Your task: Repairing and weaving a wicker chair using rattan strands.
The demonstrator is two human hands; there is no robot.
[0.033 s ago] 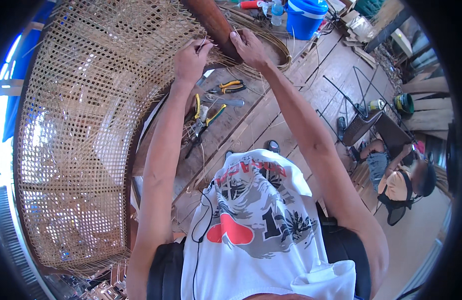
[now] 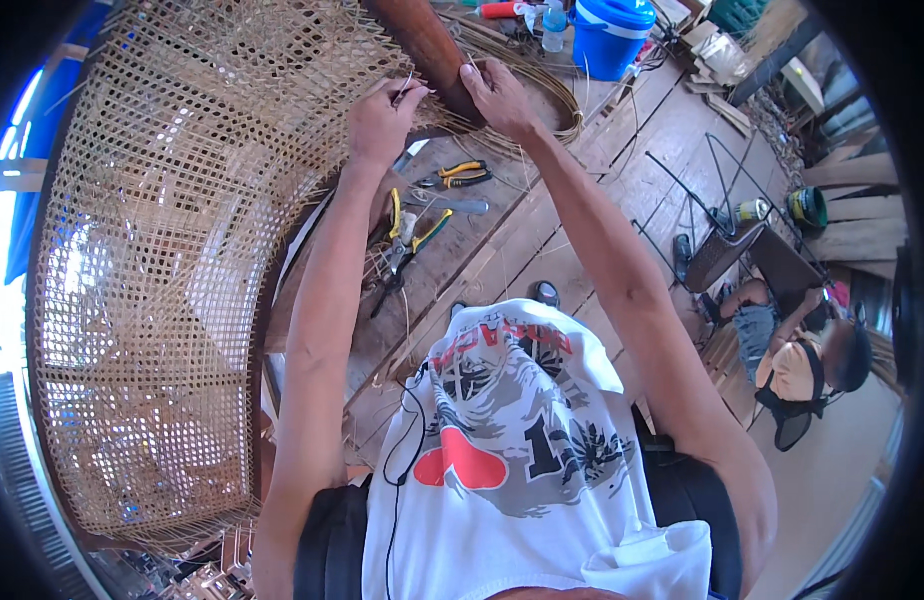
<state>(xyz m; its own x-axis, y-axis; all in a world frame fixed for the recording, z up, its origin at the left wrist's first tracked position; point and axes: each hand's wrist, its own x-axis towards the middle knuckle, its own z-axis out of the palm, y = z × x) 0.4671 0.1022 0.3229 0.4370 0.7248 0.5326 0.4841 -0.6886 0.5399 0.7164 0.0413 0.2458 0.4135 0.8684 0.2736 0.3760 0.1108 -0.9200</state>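
Observation:
A large woven cane panel (image 2: pixel 182 150) set in a dark curved wooden frame fills the left side. My left hand (image 2: pixel 380 125) is at the panel's upper right edge, its fingers closed in a pinch on a thin pale cane strand (image 2: pixel 409 84). Loose strand ends stick out around it. Just to the right, my right hand (image 2: pixel 497 98) grips the thick reddish-brown wooden rail (image 2: pixel 422 40), thumb lying along its near side. Some of its fingers are hidden behind the wood. Below the hands, yellow-and-black pliers (image 2: pixel 464 174) and yellow-and-green cutters (image 2: pixel 407 235) lie on a wooden board.
A coil of cane (image 2: pixel 562 105) lies beyond my right hand, near a blue bucket (image 2: pixel 612 38) and a plastic bottle (image 2: pixel 554 25). On the plank floor at right stand a metal-legged chair frame (image 2: pixel 727 250) and paint cans (image 2: pixel 807 207). Another person (image 2: pixel 797 365) sits there.

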